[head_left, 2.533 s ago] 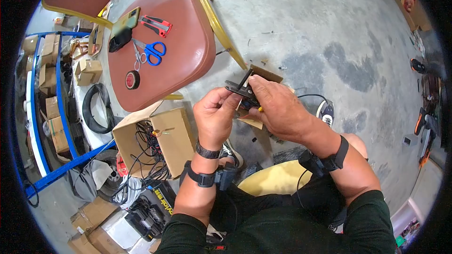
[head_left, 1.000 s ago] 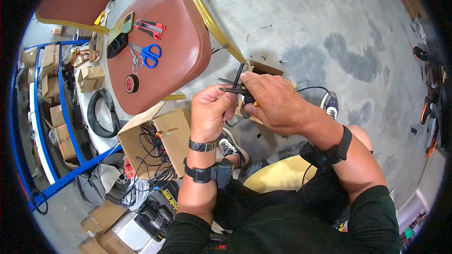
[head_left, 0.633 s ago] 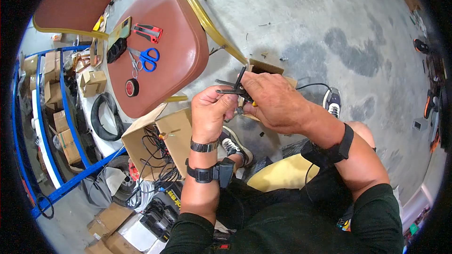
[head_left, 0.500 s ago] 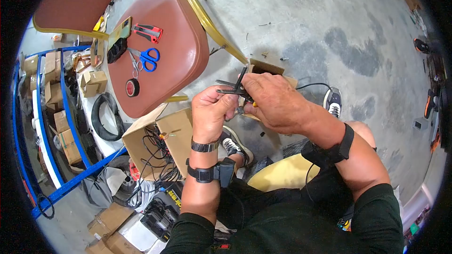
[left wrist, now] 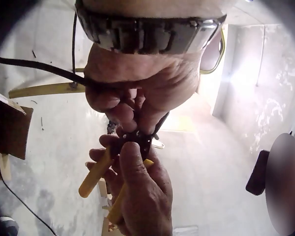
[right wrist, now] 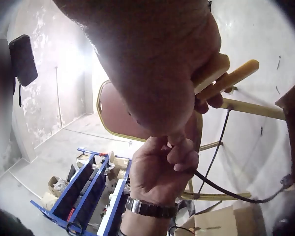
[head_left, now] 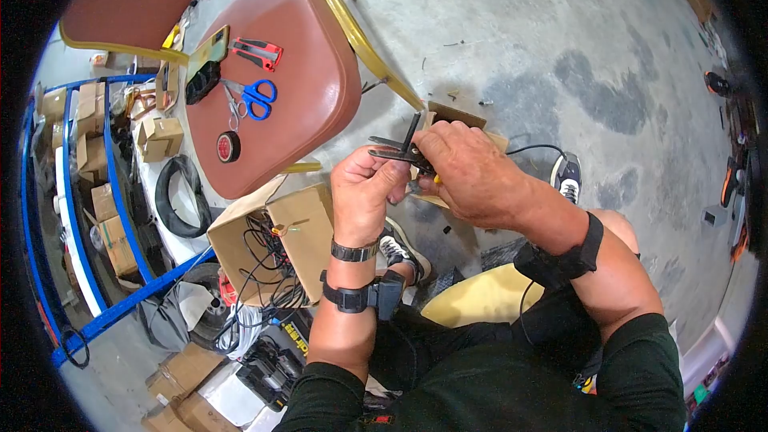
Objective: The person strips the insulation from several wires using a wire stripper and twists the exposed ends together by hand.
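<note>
My right hand (head_left: 472, 172) grips a dark-jawed hand tool with yellow handles (left wrist: 96, 178); in the right wrist view the handles (right wrist: 228, 81) stick out past the fingers. The tool's dark jaws (head_left: 390, 152) point left, spread apart, with a short black rod-like piece (head_left: 411, 130) standing up beside them. My left hand (head_left: 360, 192) is at the jaws, thumb and fingers pinching the end of a black cable (left wrist: 39, 66), which trails away in the left wrist view. What lies between the fingertips is mostly hidden.
A chair seat (head_left: 280, 88) at the upper left bears scissors (head_left: 258, 100), a red cutter (head_left: 258, 54), a tape roll (head_left: 229, 146) and a phone. Below it stands a cardboard box (head_left: 300, 224) of black cables. Another box (head_left: 456, 114) sits behind my hands.
Since the earliest frame, my left fingers have shifted slightly below the tool and its jaws show spread apart. Both hands keep their grips; lately there is only a slight shift of the view.
</note>
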Demonstrator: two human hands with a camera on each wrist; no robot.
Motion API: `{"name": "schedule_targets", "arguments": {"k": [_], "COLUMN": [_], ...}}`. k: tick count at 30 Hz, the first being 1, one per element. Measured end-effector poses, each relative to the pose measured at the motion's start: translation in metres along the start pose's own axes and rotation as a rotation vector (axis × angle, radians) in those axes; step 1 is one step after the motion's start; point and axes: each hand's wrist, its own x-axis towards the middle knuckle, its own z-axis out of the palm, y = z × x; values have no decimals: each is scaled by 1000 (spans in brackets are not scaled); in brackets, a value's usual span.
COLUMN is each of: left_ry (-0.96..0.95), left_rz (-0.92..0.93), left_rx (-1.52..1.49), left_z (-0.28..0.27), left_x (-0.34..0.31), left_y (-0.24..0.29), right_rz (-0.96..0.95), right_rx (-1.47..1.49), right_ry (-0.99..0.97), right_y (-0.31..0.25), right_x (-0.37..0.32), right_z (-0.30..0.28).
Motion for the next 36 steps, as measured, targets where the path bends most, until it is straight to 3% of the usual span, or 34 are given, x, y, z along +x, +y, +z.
{"name": "schedule_targets", "arguments": {"k": [8,17,20,23,26,29,32,36], "left_ry": [118,-59,46,100,22,51,165,82], "left_rz": [59,61,136,202,107,135,291,121], "left_rx": [159,-174,129,227,-66,25,388,41], "left_z": [8,-4,3,9,3,5,14,8], "left_x": [-4,-1,-3,-5,-4,-4,-7,-5], "left_y": [4,0,3,3,0,-1,1,0], "right_rz": [-37,-183,-137,-112,-120,-125,-95,-104], "right_rx": [92,97,-9,44,190,108,123,67], "right_ry": [94,197,190,189,158,202,181,196], "right_y": [8,13,12,14,11,12,12,10], "right_x": [-1,-1,-1,-4,-3,-4,-4,-4], "right_z": [12,16,11,16,16,18,19,17]}}
